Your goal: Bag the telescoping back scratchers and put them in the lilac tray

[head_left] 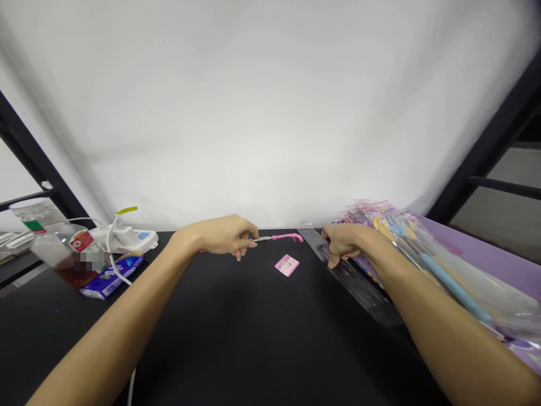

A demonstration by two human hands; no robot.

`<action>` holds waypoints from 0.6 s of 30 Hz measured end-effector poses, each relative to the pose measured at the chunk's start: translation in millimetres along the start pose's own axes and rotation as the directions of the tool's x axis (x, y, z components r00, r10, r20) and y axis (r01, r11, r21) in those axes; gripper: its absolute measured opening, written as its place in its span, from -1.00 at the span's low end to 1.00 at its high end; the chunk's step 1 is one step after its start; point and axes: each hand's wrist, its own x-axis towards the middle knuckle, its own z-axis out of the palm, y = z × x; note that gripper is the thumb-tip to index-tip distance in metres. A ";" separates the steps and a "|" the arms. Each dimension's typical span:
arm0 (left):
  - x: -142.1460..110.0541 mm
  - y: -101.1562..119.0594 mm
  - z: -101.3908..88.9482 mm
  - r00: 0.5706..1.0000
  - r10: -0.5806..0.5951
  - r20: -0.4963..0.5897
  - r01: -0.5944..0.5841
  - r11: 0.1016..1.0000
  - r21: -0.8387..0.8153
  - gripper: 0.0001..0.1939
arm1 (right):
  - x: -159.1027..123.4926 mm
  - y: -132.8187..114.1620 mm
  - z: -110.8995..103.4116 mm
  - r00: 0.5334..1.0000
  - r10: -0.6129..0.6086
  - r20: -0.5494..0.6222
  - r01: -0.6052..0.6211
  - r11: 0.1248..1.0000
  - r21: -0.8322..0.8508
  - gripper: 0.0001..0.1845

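My left hand (230, 237) is closed around a thin back scratcher with a metal shaft and a pink, claw-like end (287, 236) pointing right. A bit of its pink other end peeks out left of the hand. Below the claw, a small pink printed card (287, 265) lies flat on the black table. On the right, my right hand (343, 242) has its fingers curled down onto a long clear plastic sleeve (359, 285) and grips its edge. The sleeve lies slantwise on the table, partly covered by my hand and forearm.
To the right, a purple box (473, 248) stands beside several packaged items in clear sleeves, one with a blue handle (454, 285). At left are a plastic bottle of brown liquid (63, 248), a blue tissue pack (112, 276), and a white power strip (143, 239) with a cable.
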 end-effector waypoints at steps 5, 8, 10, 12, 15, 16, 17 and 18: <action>1.1 -3.4 1.9 0.999 0.005 0.047 -0.005 1.000 -0.003 -0.62 | 7.3 6.0 -0.7 0.987 0.112 0.112 -0.104 0.992 -0.076 -0.64; 1.6 -2.1 2.7 0.997 0.013 0.073 -0.013 1.000 0.004 -0.64 | 9.7 6.0 -0.1 0.981 0.126 0.145 -0.112 0.989 -0.099 -0.56; 2.1 -0.8 3.1 0.997 0.019 0.078 -0.020 1.000 0.010 -0.68 | 8.6 3.9 -0.2 0.980 0.114 0.162 -0.099 0.990 -0.098 -0.54; 2.2 0.3 3.6 0.996 0.027 0.082 -0.027 1.000 0.003 -0.73 | 5.6 0.9 -1.4 0.979 0.093 0.181 -0.078 0.993 -0.090 -0.55; 1.5 1.9 4.3 0.995 0.042 0.095 -0.039 0.999 -0.033 -0.84 | 0.5 -2.3 -4.4 0.974 0.030 0.224 -0.020 0.999 -0.051 -0.62; 1.1 2.6 4.4 0.994 0.041 0.098 -0.037 0.999 -0.039 -0.86 | -0.3 -2.4 -5.1 0.971 0.009 0.238 -0.002 0.999 -0.033 -0.67; 0.6 3.4 4.4 0.994 0.037 0.102 -0.034 0.999 -0.035 -0.87 | -0.3 -1.9 -5.3 0.969 -0.008 0.248 0.012 1.000 -0.013 -0.71; 0.2 4.3 4.3 0.994 0.033 0.107 -0.031 0.999 -0.025 -0.87 | 0.7 -0.9 -5.0 0.967 -0.021 0.255 0.020 1.000 0.007 -0.73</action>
